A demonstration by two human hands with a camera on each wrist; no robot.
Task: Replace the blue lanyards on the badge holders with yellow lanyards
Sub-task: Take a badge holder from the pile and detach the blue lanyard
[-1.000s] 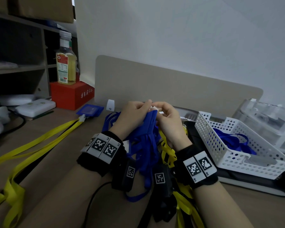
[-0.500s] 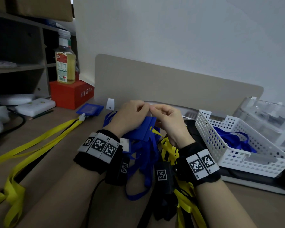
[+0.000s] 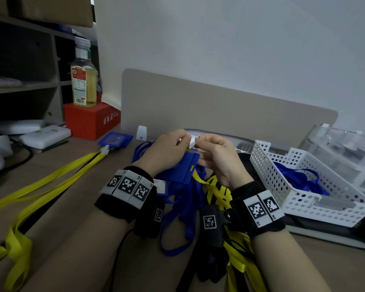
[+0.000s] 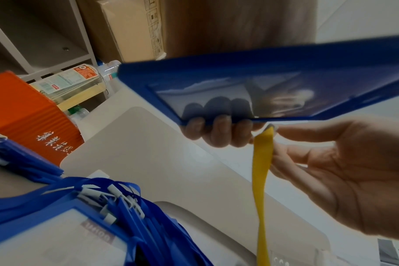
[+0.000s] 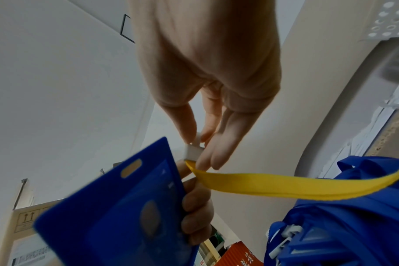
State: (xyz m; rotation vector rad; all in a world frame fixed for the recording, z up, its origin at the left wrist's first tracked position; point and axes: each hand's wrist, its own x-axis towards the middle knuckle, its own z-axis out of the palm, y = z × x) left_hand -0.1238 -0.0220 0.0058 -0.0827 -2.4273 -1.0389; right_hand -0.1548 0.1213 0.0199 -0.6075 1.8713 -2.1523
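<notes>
A blue badge holder (image 3: pixel 181 169) is held up over the desk by my left hand (image 3: pixel 182 141), whose fingers (image 4: pixel 216 131) curl under its edge. My right hand (image 3: pixel 198 140) pinches the white clip (image 5: pixel 192 151) at the end of a yellow lanyard (image 5: pixel 285 185), right beside the holder's slotted top edge (image 5: pixel 131 168). The yellow strap (image 4: pixel 261 180) hangs down from the clip to a yellow heap (image 3: pixel 217 186) under my right wrist. In the head view the left thumb and forefinger also touch the clip (image 3: pixel 191 140).
Blue lanyards and holders (image 3: pixel 183 207) are piled under my wrists. A white basket (image 3: pixel 261 157) holding blue lanyards stands at the right, clear drawers (image 3: pixel 346 148) behind it. Yellow lanyards (image 3: pixel 51 182) run left from another blue holder (image 3: pixel 115 140). A red box (image 3: pixel 89 121) and a divider panel (image 3: pixel 219 110) stand behind.
The bunch of blue straps has dropped from my hands. The blue holder now tilts out below them, and the white clip with its yellow strap shows between my fingertips.
</notes>
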